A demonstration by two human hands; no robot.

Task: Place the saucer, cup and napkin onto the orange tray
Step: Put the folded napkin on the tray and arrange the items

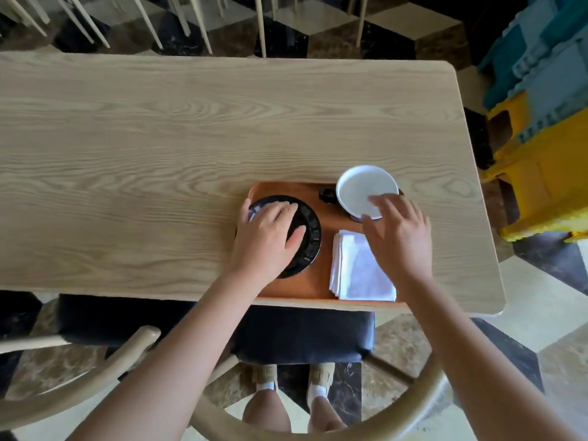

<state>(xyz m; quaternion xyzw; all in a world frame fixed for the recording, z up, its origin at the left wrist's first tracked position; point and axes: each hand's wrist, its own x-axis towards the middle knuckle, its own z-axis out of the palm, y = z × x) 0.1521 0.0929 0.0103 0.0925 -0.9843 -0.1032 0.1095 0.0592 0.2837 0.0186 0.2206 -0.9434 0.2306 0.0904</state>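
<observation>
The orange tray (325, 214) lies on the wooden table (159, 148) at its near edge. A black saucer (307, 237) sits on the tray's left part. My left hand (264, 240) lies over it, fingers curled on the far-left rim and thumb on top. At the tray's back right stands a cup (362, 189), white inside, with a black handle pointing left. My right hand (397, 237) hovers at the cup's near rim with fingers spread and blurred, holding nothing. A folded white napkin (356, 275) rests on the tray's front right, partly under that hand.
A dark-cushioned wooden chair (302, 332) stands between me and the table. Blue crates (541, 74) and yellow crates (547, 186) are stacked to the right of the table. Pale chair legs stand beyond the far edge.
</observation>
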